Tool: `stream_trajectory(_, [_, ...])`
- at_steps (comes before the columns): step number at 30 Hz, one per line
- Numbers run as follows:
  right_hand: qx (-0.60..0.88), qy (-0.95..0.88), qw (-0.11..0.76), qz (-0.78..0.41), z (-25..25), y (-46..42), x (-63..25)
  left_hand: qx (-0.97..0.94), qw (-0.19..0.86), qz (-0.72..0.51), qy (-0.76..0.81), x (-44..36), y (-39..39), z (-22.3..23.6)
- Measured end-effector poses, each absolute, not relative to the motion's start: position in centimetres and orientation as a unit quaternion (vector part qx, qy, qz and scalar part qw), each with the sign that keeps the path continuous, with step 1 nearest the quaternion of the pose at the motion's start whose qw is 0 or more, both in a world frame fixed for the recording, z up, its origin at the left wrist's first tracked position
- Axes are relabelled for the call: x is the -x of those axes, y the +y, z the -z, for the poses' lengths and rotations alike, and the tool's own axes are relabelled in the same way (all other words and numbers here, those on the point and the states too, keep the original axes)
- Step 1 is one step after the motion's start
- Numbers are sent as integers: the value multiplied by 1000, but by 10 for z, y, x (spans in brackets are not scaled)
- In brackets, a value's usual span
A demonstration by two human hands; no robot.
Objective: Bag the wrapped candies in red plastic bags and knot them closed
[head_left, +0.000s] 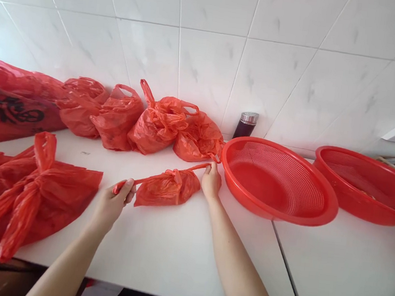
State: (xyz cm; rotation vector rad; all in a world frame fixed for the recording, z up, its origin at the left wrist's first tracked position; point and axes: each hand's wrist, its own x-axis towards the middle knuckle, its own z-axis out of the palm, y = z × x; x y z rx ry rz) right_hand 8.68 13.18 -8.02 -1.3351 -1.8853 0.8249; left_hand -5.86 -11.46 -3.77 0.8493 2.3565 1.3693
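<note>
Forearms (pixel 239 267) extend over a white table (pixel 157 252); the left hand (pixel 115 203) and right hand (pixel 211 182) each grasp one stretched end of a small red bag (pixel 167 189) lying between them. Bulging red bags (pixel 157 129) line the tiled wall (pixel 207 59) behind; a red colander (pixel 265 179) stands right, a dark flask (pixel 245 126) beyond, a knotted bag (pixel 53 193) left. Small bag: thin, wrinkled, gathered at its top. Black characters (pixel 14 110) on the far-left bag (pixel 10 129): illegible.
</note>
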Motion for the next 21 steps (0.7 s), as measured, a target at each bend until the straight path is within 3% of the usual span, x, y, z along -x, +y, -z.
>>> stream_trajectory(2, [489, -711, 363, -352, 84, 133, -90, -284, 133, -488, 815, 63, -112, 33])
stream_trajectory(5, [438, -693, 395, -414, 90, 134, -92, -258, 32, -509, 821, 66, -99, 23])
stream_trajectory(9, [363, -668, 425, -491, 91, 131, -89, -444, -82, -366, 814, 49, -58, 12])
stream_trajectory(15, [336, -598, 472, -554, 86, 131, -92, -548, 59, -206, 808, 40, -3, 15])
stream_trajectory(21, [272, -615, 426, -605, 84, 119, -83, -532, 145, -283, 785, 61, -18, -5])
